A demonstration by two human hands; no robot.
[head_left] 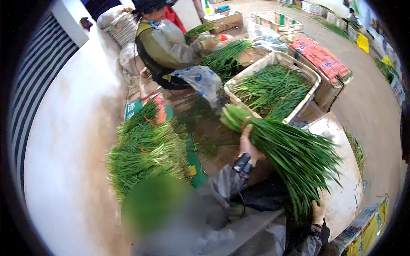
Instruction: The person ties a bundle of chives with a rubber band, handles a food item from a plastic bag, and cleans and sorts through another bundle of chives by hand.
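Observation:
A large bunch of long green leaves with pale stem ends lies slantwise before me, an orange tie round it near the stems. My left hand is closed round the bunch just below the tie, its fingers partly hidden by the leaves. At the lower leaf tips, my right hand is closed against the leaf edge, with some fingers out of sight. Tied bunches of greens are piled to the left, beside the wall.
A co-worker handles greens at the top. Beyond my bunch stands a white crate of loose leaves. A red-covered crate is behind it, a pale board at the right, and a yellow-and-blue bag at the lower right.

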